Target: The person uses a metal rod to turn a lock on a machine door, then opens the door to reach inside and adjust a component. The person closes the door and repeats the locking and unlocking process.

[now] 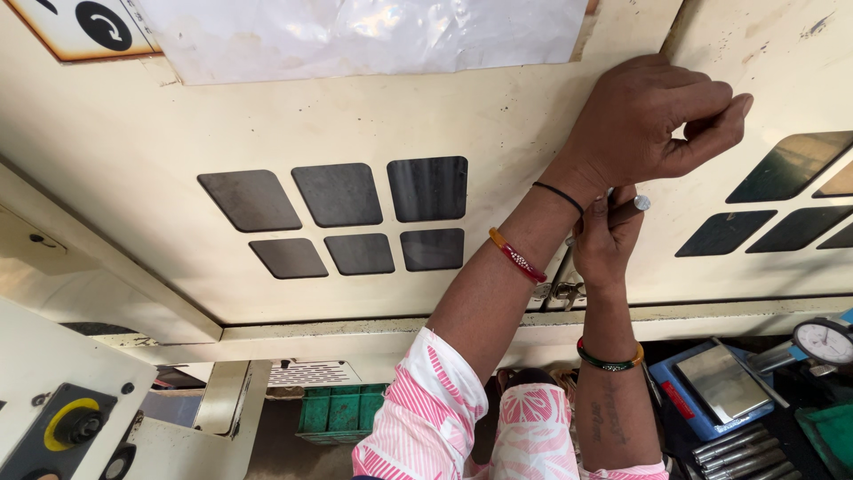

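Head view: the left hand (653,120) presses against the cream machine door (498,124), fingers curled in, holding nothing visible. Just below it, the right hand (607,240) grips a dark metal rod (629,212), its long axis slanting up-right, silver tip outward.

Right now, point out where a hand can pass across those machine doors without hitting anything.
Free: the cream panel left of the window grid, and the strip between that grid and the left hand. Crowded: the door seam, where the right hand holds a handle, and the tray of tools and dial gauge lower right.
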